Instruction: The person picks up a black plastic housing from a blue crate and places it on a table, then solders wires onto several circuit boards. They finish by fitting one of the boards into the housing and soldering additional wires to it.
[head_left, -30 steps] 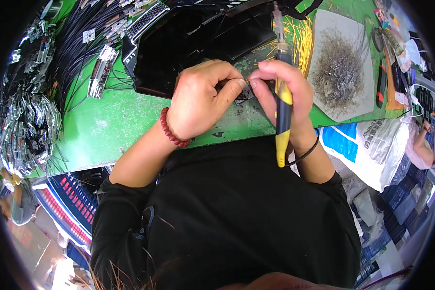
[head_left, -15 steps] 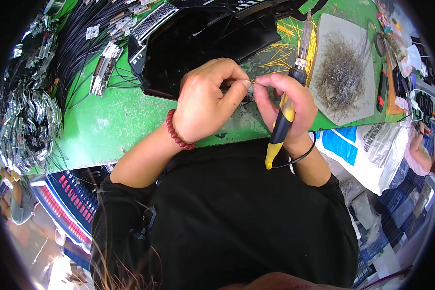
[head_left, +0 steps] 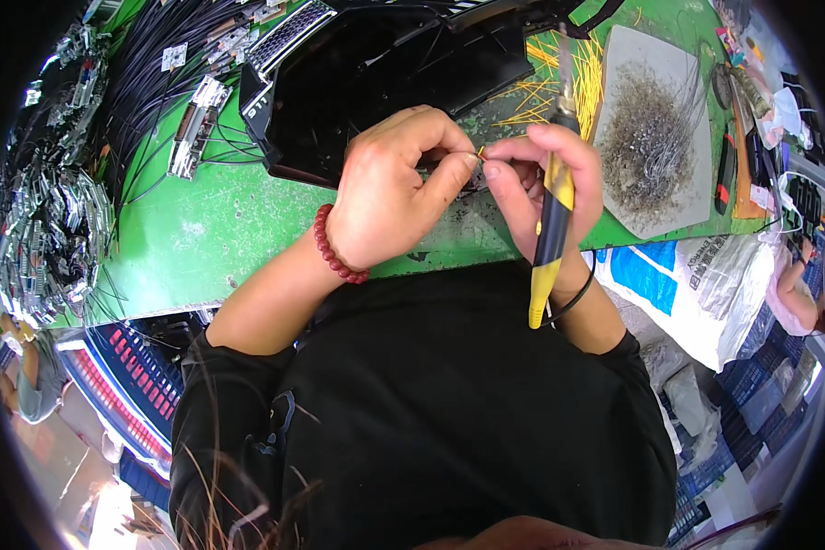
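Observation:
My left hand point(head_left: 390, 188), with a red bead bracelet at its wrist, is closed in a pinch, thumb against forefinger. A thin yellow wire point(head_left: 481, 152) shows at its fingertips; its far end is hidden. Facing it, my right hand point(head_left: 585, 188) is closed around a soldering iron point(head_left: 552, 229) with a black and yellow handle. The iron's metal barrel points away from me. My right thumb and forefinger are by the wire, slightly apart. Just beyond both hands lies a large black angular plastic housing point(head_left: 385, 82).
Loose yellow wires point(head_left: 527, 103) lie behind the iron. At right is a grey slab point(head_left: 683, 206) heaped with dark solder scraps. Black cables point(head_left: 151, 87), a shiny metal part point(head_left: 195, 128) and piled chrome pieces point(head_left: 50, 238) crowd the left. A white-blue sack point(head_left: 706, 293) hangs by the green table point(head_left: 183, 247).
The iron's handle has swung to the right and stands more upright, as my right fingers lifted and opened slightly. My left hand has hardly moved.

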Demonstrator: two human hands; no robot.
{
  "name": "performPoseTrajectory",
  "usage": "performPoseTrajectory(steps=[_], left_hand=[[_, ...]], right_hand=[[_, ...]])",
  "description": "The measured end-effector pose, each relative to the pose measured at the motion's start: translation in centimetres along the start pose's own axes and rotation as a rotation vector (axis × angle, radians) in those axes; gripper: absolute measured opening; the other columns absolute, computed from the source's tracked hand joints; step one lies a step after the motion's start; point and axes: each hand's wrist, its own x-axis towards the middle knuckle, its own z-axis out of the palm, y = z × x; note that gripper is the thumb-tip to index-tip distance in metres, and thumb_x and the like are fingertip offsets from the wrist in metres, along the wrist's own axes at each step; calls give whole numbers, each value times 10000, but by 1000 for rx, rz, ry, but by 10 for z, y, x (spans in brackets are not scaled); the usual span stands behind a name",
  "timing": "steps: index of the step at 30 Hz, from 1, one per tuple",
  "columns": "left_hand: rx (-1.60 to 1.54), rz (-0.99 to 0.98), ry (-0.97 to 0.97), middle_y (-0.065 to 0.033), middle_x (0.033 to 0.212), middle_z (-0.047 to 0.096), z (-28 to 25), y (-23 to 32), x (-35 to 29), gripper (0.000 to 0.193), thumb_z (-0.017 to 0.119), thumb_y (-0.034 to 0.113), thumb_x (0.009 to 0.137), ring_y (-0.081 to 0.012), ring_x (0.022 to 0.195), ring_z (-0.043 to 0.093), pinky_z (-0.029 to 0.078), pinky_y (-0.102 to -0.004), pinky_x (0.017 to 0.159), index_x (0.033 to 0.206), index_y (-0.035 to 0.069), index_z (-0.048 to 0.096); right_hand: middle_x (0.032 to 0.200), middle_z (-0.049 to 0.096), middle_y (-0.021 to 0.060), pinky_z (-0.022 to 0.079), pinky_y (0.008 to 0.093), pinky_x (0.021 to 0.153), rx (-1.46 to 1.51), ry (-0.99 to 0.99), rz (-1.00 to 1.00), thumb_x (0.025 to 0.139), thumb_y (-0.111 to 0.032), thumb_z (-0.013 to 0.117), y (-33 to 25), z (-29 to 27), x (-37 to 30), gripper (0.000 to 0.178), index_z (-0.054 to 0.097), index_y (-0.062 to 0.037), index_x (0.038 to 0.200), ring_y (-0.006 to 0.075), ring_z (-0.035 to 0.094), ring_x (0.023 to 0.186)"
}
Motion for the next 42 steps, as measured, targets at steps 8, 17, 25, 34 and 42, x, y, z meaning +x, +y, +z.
performPoseTrajectory(steps=[8,17,25,34,42], left_hand=[[-31,-15,-44,-99,726,633,-3,-2,0,48,665,37,797,-243,677,628,501,-331,618,778,7,633],[-102,-50,-95,-93,764,647,-5,-1,1,24,675,4,817,-174,689,617,483,-272,640,820,-9,655],[-6,42,-43,-94,717,644,0,-2,0,34,694,22,758,-231,666,633,501,-312,598,761,19,661],[104,118,-29,-78,701,636,2,-2,-2,68,712,-23,723,-196,640,609,481,-281,577,757,12,665],[189,148,24,-70,682,617,5,-4,-3,80,718,17,717,-219,622,613,487,-308,561,725,35,640]], right_hand=[[860,674,89,528,224,584,-5,-25,-33,754,69,731,1,1,3,403,569,-17,1112,130,671,737],[881,707,114,524,223,632,-79,-18,-126,803,69,689,2,-9,9,393,504,-12,1140,135,677,741],[902,704,127,559,262,676,-81,-123,-139,819,54,673,-9,-14,14,352,522,22,1135,170,690,795],[1034,625,141,575,264,706,13,-160,64,805,83,667,-9,-13,13,355,574,19,1142,195,702,854],[945,648,97,559,235,659,-86,-87,141,779,82,696,-17,-7,8,372,585,-11,1121,148,695,803]])
